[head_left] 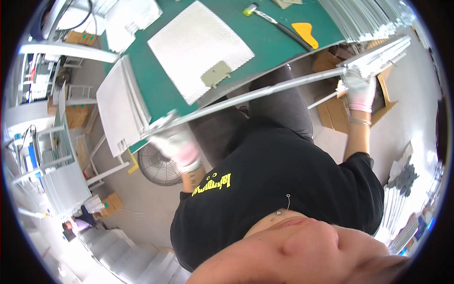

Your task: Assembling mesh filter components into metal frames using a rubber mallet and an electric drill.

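Observation:
A long, thin silver metal strip (265,91) slants across in front of me, over my lap and along the near edge of the green table. My left hand (177,146), in a white glove with a pink cuff, is closed round its left end; motion blurs the fingers. Toward the far right, my right hand (361,92), gloved the same way, grips the strip near its other end, where bright metal lengths (383,56) overlap. Beyond the strip, a white mesh panel (201,42) lies on the table with a small olive-green plate (216,74) on its near corner.
On the green table (158,87) lie a hammer (279,23) and a yellow scraper (305,34). Stacked white panels (120,104) stand at its left edge, metal profiles (364,19) at the far right. Below are a floor fan (160,163) and an open cardboard box (333,116).

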